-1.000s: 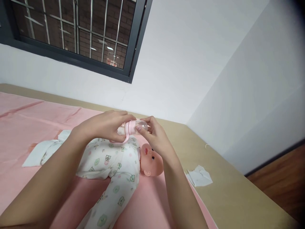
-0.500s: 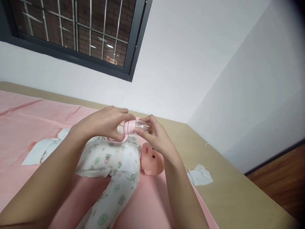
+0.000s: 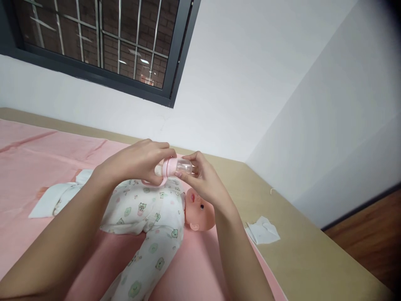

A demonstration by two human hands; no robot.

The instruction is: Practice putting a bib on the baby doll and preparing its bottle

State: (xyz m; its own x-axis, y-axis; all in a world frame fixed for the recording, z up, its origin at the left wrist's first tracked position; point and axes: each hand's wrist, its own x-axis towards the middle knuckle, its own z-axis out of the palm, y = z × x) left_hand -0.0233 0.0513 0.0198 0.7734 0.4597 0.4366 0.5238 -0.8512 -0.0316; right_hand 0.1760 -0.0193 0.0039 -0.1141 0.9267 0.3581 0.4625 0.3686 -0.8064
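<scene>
A baby bottle (image 3: pixel 170 167) with a pink collar and a pink handle is held sideways above the chest of a doll (image 3: pixel 200 209). My left hand (image 3: pixel 145 161) is closed round the bottle's body and collar, hiding much of the body. The fingers of my right hand (image 3: pixel 200 173) pinch the clear cap (image 3: pixel 184 166) at the bottle's right end. On its back, the doll wears a white suit (image 3: pixel 140 209) printed with green and pink figures. My right wrist partly covers its head.
Under the doll lies a pink cloth (image 3: pixel 21 163) on a wooden table (image 3: pixel 300 238). A crumpled white cloth (image 3: pixel 263 230) rests right of my right forearm. Behind are a white wall and a barred window (image 3: pixel 103 42).
Both hands have shifted very slightly on the bottle, and the cap sits a touch further left. The doll and the cloths have not moved.
</scene>
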